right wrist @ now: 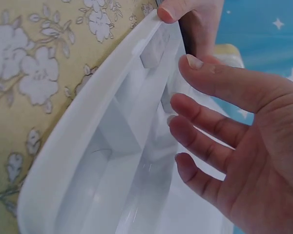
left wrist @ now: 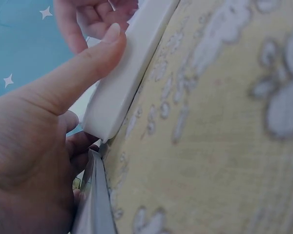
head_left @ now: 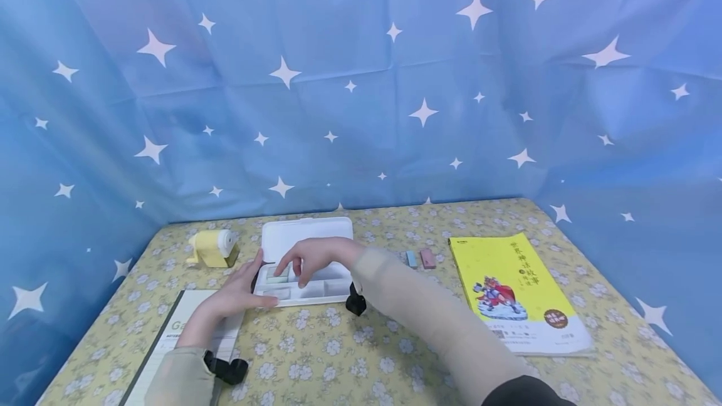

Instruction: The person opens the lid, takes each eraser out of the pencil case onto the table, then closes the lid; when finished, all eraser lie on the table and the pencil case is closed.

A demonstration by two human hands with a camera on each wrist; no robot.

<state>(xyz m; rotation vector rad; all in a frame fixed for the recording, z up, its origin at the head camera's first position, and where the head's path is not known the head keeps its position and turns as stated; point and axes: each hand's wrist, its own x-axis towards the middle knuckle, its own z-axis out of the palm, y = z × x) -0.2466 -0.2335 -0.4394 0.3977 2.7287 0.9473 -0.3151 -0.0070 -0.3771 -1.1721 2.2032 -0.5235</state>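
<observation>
A white pencil case (head_left: 338, 298) with inner compartments lies on the table, its lid (head_left: 307, 230) folded back. My left hand (head_left: 234, 296) holds its left end, the thumb on the front wall and the fingers round the corner. Above the compartments hovers my right hand (head_left: 321, 255), with loosely bent fingers and nothing between them in the right wrist view. A small whitish block (right wrist: 156, 48) sits in the front left compartment. Behind it, a pale green piece (head_left: 275, 275) lies in the rear compartment, partly under the right fingers.
A yellow pencil sharpener (head_left: 211, 248) stands at the back left. Under my left forearm lies a notebook (head_left: 188, 312). Right of the case are a blue eraser (head_left: 412, 259) and a pink eraser (head_left: 428, 259); farther right is a yellow book (head_left: 496, 262). A starry curtain (head_left: 361, 93) backs the table.
</observation>
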